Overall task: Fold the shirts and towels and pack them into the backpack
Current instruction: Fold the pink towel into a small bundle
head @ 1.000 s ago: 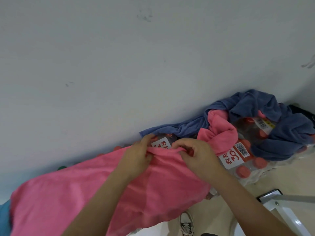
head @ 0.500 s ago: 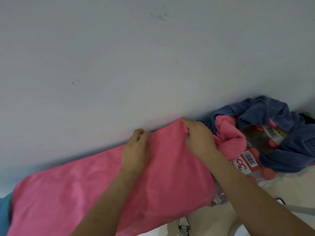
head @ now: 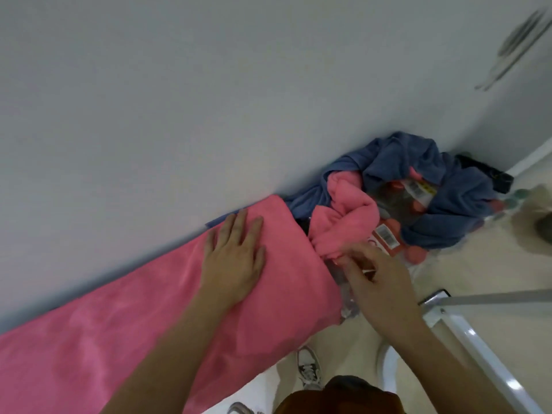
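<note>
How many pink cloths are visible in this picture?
2. One spread pink cloth lies along the wall under the left hand; one crumpled pink cloth sits beside the blue cloth. More may be hidden beneath.

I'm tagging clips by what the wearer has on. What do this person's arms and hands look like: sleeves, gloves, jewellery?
The left forearm and right forearm are bare to the frame's edge, no sleeve in view. The left hand and right hand wear no gloves; no ring, watch or band shows, though the right is slightly blurred. A rust-coloured garment shows at the bottom edge.
</note>
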`<state>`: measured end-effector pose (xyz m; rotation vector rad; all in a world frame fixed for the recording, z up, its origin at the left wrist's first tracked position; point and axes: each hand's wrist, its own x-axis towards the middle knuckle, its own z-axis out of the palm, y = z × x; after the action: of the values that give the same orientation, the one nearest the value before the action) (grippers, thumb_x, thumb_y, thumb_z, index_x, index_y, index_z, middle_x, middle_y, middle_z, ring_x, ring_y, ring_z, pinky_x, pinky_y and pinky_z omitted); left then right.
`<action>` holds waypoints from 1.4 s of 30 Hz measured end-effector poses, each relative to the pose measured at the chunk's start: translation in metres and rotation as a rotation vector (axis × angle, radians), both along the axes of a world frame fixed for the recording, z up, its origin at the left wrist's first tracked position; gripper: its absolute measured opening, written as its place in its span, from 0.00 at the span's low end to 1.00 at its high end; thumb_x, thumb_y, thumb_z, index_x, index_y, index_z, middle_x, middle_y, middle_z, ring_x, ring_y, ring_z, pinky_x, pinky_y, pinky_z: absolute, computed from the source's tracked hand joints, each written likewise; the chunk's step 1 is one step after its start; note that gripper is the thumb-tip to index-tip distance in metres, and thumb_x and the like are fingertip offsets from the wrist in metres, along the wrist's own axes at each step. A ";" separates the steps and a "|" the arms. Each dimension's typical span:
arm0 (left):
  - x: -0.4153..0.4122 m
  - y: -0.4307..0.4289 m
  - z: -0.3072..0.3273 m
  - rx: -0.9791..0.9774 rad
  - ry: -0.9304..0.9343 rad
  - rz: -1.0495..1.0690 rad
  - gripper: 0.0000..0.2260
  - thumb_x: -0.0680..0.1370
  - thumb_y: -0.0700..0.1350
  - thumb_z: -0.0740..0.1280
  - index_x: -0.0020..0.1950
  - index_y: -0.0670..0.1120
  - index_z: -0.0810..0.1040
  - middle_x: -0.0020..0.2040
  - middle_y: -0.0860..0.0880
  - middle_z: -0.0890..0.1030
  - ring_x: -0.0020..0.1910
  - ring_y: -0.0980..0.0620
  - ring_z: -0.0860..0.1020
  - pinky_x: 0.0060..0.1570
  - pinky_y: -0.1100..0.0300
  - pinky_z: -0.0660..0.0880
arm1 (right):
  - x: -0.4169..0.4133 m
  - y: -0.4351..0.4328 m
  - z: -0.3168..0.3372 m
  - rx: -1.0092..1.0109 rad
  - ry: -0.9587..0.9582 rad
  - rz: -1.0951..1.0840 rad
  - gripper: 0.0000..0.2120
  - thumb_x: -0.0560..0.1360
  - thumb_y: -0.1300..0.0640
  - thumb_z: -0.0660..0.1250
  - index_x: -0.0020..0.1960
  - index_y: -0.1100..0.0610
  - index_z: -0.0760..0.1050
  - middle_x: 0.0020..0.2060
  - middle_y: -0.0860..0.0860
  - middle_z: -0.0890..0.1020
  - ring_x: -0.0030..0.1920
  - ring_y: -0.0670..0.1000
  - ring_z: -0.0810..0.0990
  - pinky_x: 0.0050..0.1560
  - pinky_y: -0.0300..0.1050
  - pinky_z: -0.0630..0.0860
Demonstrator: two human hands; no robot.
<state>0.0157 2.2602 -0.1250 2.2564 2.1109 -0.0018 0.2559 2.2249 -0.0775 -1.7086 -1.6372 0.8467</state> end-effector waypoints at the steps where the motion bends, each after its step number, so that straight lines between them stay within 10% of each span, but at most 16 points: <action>1: 0.004 -0.003 0.004 0.024 -0.003 -0.003 0.26 0.76 0.55 0.51 0.72 0.49 0.68 0.72 0.43 0.68 0.70 0.42 0.67 0.65 0.41 0.66 | 0.005 -0.013 -0.005 -0.086 0.031 -0.035 0.09 0.77 0.59 0.65 0.46 0.44 0.77 0.38 0.43 0.81 0.39 0.41 0.78 0.42 0.41 0.76; 8: 0.051 -0.066 0.004 -0.060 -0.065 -0.321 0.22 0.77 0.55 0.53 0.67 0.52 0.74 0.69 0.43 0.72 0.66 0.42 0.73 0.63 0.45 0.70 | 0.002 -0.069 -0.036 -0.565 0.347 -0.313 0.10 0.77 0.57 0.64 0.45 0.62 0.80 0.43 0.58 0.82 0.43 0.55 0.79 0.45 0.48 0.75; 12: 0.048 -0.079 -0.013 -0.047 -0.012 -0.366 0.23 0.80 0.61 0.47 0.74 0.57 0.63 0.75 0.46 0.63 0.74 0.45 0.62 0.71 0.45 0.54 | -0.014 -0.078 -0.042 -0.809 0.924 -0.523 0.11 0.75 0.56 0.68 0.53 0.61 0.80 0.49 0.60 0.82 0.51 0.52 0.78 0.46 0.45 0.72; 21: 0.047 -0.079 -0.011 -0.090 -0.084 -0.355 0.24 0.80 0.61 0.48 0.75 0.56 0.61 0.77 0.48 0.57 0.76 0.47 0.55 0.72 0.44 0.52 | -0.033 -0.081 -0.038 -0.585 1.313 -0.775 0.05 0.76 0.63 0.66 0.41 0.60 0.75 0.33 0.51 0.80 0.27 0.42 0.77 0.25 0.34 0.70; 27: 0.074 -0.107 0.032 -0.064 -0.576 -0.326 0.18 0.76 0.59 0.58 0.61 0.54 0.75 0.54 0.56 0.76 0.53 0.57 0.70 0.52 0.60 0.71 | -0.030 -0.092 -0.011 -0.323 1.033 -0.491 0.04 0.74 0.67 0.68 0.47 0.66 0.80 0.34 0.55 0.83 0.33 0.48 0.81 0.31 0.36 0.75; 30: 0.090 -0.114 0.054 -0.272 -1.088 -0.008 0.10 0.78 0.58 0.62 0.53 0.55 0.76 0.44 0.54 0.79 0.43 0.56 0.78 0.43 0.58 0.77 | -0.031 -0.095 0.007 -0.140 0.674 -0.181 0.08 0.75 0.65 0.68 0.49 0.57 0.84 0.40 0.50 0.86 0.41 0.47 0.84 0.40 0.35 0.77; 35: 0.082 -0.097 0.053 -0.333 -1.401 0.458 0.03 0.77 0.36 0.63 0.47 0.43 0.73 0.35 0.44 0.77 0.30 0.53 0.75 0.29 0.62 0.72 | -0.025 -0.077 0.016 -0.155 0.296 0.221 0.18 0.76 0.66 0.65 0.47 0.43 0.82 0.42 0.43 0.85 0.43 0.42 0.82 0.44 0.35 0.77; 38: 0.067 -0.095 0.043 -0.290 -1.261 0.469 0.08 0.74 0.36 0.61 0.50 0.43 0.77 0.33 0.45 0.78 0.28 0.56 0.74 0.30 0.60 0.74 | -0.018 -0.052 0.010 -0.277 0.169 0.297 0.18 0.75 0.67 0.62 0.51 0.47 0.83 0.46 0.45 0.85 0.44 0.43 0.82 0.47 0.42 0.78; 42: 0.055 -0.100 0.038 -0.267 -1.120 0.339 0.13 0.76 0.38 0.59 0.54 0.46 0.80 0.41 0.48 0.82 0.35 0.60 0.75 0.40 0.65 0.72 | -0.022 0.008 0.012 0.130 -0.123 0.447 0.23 0.71 0.66 0.62 0.62 0.51 0.77 0.57 0.49 0.80 0.56 0.49 0.77 0.60 0.44 0.71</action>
<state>0.0706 2.1601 -0.0875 1.1999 1.6308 0.7407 0.2335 2.2332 -0.0660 -1.3470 -2.1540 0.8242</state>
